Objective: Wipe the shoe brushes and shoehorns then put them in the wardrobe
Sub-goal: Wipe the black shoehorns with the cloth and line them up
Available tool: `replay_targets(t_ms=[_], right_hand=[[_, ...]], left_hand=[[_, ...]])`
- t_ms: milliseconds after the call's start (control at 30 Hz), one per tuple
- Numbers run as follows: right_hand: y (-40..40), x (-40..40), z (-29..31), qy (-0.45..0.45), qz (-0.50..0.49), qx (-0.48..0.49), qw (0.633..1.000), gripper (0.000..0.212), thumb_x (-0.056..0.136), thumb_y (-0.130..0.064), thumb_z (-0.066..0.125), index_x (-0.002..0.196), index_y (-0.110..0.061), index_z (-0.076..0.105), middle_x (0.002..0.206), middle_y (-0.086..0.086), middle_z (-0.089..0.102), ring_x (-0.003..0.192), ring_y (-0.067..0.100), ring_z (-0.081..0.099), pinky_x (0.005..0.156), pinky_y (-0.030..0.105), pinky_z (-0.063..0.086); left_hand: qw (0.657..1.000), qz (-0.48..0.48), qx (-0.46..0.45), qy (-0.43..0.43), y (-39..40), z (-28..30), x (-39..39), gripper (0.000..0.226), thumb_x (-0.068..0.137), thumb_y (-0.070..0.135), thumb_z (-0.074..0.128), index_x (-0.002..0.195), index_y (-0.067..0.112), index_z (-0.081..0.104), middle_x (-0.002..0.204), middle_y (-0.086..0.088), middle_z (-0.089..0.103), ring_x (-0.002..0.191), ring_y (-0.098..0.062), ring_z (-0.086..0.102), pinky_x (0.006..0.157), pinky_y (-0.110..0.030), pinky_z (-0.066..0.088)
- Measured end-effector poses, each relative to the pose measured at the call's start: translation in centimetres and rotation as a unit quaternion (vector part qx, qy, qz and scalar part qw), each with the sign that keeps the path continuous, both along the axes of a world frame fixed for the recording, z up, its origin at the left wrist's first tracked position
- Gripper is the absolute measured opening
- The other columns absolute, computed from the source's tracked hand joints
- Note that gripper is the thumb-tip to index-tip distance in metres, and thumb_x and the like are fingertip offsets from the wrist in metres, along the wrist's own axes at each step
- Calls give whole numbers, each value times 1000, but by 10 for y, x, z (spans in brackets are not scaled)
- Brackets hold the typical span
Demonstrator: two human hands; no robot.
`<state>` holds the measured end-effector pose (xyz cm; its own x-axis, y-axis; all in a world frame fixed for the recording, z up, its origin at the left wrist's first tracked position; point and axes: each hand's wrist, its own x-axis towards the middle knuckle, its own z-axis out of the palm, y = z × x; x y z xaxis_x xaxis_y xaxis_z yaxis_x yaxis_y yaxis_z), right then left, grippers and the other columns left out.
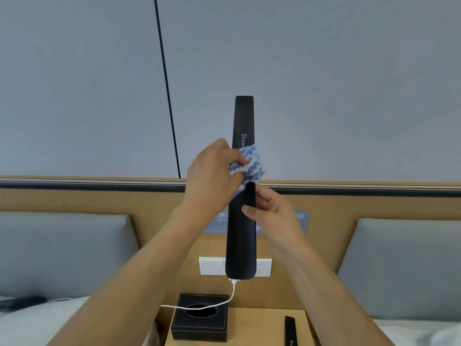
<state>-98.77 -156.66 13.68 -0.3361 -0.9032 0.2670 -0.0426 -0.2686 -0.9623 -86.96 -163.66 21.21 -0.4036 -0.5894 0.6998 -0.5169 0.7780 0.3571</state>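
A long black shoehorn [242, 121] stands upright in mid-air in front of me, white lettering on its upper half. My right hand [272, 211] pinches its middle from the right. My left hand [212, 176] presses a blue-and-white cloth [252, 163] around the shoehorn just above that grip. A second black item with white lettering [290, 329] lies on the wooden nightstand [264, 320] at the bottom.
A black tissue box [200, 318] sits on the nightstand with a white cable [212, 304] draped over it from the wall sockets [212, 265]. Grey headboard cushions [62, 253] flank both sides. White bedding [37, 320] lies at the lower left and right.
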Motion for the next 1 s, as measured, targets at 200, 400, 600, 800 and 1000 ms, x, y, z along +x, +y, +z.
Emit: replay_targets(t_ms=[200,400,600,800,1000], right_hand=[[1,-1,-5,-50,28,-1,998,40,88,7,65,115,-23,67,106,-3,76,98,16,72,70,20,53],[2,-7,-10,-160,128,8,979,55,87,17,57,131,-16,58,118,8,72,107,25,70,80,32,58],[2,-15,-10,-294,209,5,933,52,85,5,58,134,-11,56,130,19,64,117,40,64,96,48,55],[-5,-15,-11,-366,140,68,918,49,93,-42,56,128,-7,61,120,22,69,108,39,69,77,49,60],[-9,-19,-19,-383,31,6,923,30,106,-26,44,127,-8,53,110,21,73,98,42,72,66,43,61]], left_hand=[[999,-15,-6,-42,4,-9,3,19,80,17,73,99,21,75,88,5,51,79,-13,49,65,-29,38],[998,-17,-17,-66,7,-12,6,20,83,18,70,102,22,75,94,-1,59,89,-21,55,71,-37,46],[993,-31,-27,-111,8,-17,11,20,85,15,66,100,22,76,93,-1,59,88,-23,54,72,-41,45],[991,-15,-31,-133,12,-32,11,20,89,20,64,106,24,74,96,-2,58,90,-22,53,67,-35,44],[986,11,-57,-156,11,-46,19,16,86,13,68,99,18,76,90,-5,58,84,-23,53,60,-32,43]])
